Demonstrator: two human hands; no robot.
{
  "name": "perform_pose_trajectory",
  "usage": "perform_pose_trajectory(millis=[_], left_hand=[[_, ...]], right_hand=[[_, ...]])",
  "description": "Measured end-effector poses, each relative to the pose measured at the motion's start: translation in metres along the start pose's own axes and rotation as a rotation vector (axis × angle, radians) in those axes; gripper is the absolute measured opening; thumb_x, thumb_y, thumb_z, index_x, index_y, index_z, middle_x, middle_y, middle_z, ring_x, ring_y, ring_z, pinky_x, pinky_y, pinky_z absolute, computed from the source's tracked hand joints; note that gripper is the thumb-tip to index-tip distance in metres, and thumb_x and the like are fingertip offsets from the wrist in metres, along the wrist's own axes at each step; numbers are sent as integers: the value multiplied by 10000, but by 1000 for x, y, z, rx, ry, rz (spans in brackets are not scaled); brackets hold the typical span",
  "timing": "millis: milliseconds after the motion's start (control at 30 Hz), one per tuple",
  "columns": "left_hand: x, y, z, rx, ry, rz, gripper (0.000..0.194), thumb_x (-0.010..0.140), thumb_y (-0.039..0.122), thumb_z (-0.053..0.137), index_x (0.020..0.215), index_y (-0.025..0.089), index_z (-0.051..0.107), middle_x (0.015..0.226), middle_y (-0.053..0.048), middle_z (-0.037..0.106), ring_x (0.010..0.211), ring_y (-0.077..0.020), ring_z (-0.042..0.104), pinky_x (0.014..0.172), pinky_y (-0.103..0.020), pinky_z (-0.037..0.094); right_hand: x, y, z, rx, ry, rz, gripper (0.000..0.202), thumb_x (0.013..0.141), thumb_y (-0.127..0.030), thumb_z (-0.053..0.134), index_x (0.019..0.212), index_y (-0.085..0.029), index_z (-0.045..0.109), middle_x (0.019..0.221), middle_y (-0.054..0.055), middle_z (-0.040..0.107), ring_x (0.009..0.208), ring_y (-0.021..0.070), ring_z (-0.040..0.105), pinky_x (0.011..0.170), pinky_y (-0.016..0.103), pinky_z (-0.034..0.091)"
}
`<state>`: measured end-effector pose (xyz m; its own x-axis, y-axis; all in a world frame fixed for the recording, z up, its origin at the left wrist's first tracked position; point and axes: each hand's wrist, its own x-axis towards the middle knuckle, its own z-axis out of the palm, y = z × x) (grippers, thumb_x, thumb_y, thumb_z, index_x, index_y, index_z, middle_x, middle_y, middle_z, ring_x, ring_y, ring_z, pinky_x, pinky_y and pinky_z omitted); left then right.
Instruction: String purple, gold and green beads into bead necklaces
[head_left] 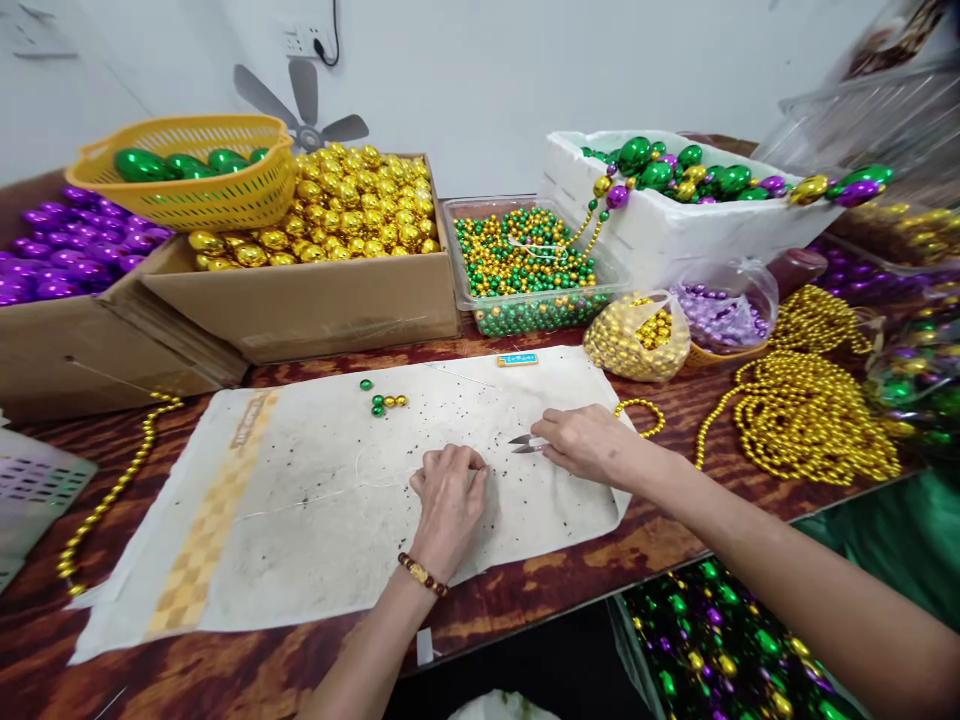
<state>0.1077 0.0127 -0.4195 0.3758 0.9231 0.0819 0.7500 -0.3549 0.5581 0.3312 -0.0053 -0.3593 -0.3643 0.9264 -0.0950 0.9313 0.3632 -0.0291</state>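
Observation:
My left hand (450,495), with a beaded bracelet at its wrist, rests on the white cloth (330,560). Its fingers are curled on the end of a thin white string (300,502) that runs leftward over the cloth. My right hand (581,440) is closed round small thread snips (527,443); their pointed blades face left, toward my left hand, without touching it. Several small green and gold beads (389,401) lie on the cloth's upper part. Near the cloth's back edge is a small blue and orange packet (517,360).
Behind the cloth stand a cardboard box of gold balls (315,300), a yellow basket (202,205), a clear tub of small beads (540,300) and a white foam box (637,225). Gold bead strands (810,420) pile up at the right; another strand (124,480) lies left.

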Motion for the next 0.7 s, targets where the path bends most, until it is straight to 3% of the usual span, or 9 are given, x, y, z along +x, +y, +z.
perform_pose_trajectory(millis=[300,400,500,600,700], left_hand=[[-15,6,-6,-129,-8,9,111,862,113,479,820,204,527,887,-18,594,939,-215,448,802,-389,294],[-29,10,-15,-225,-26,37,130,897,124,437,815,206,497,850,-18,586,912,-206,461,815,-385,320],[-50,13,-32,-287,-55,163,145,921,132,423,830,209,506,846,-29,589,908,-206,473,823,-382,343],[-71,6,-56,-373,54,238,136,893,103,483,881,221,551,869,-39,603,940,-216,490,849,-383,363],[-85,-13,-80,-564,252,94,117,858,118,555,880,228,588,866,-43,593,958,-223,508,850,-362,394]], right_hand=[[13,-16,22,-21,-15,-57,199,950,-204,455,963,-175,651,885,75,699,710,220,675,538,285,375],[12,-7,31,56,25,-20,218,967,-257,442,1018,-205,647,937,65,705,778,217,679,597,287,423],[11,2,34,201,92,32,221,959,-304,473,1072,-205,634,1021,79,701,872,230,667,704,306,463],[10,-1,32,350,91,6,248,959,-333,483,1124,-205,618,1023,73,693,886,221,650,731,301,467],[12,-16,32,439,46,-37,230,962,-335,482,1097,-219,627,927,52,685,808,202,634,672,286,449]])
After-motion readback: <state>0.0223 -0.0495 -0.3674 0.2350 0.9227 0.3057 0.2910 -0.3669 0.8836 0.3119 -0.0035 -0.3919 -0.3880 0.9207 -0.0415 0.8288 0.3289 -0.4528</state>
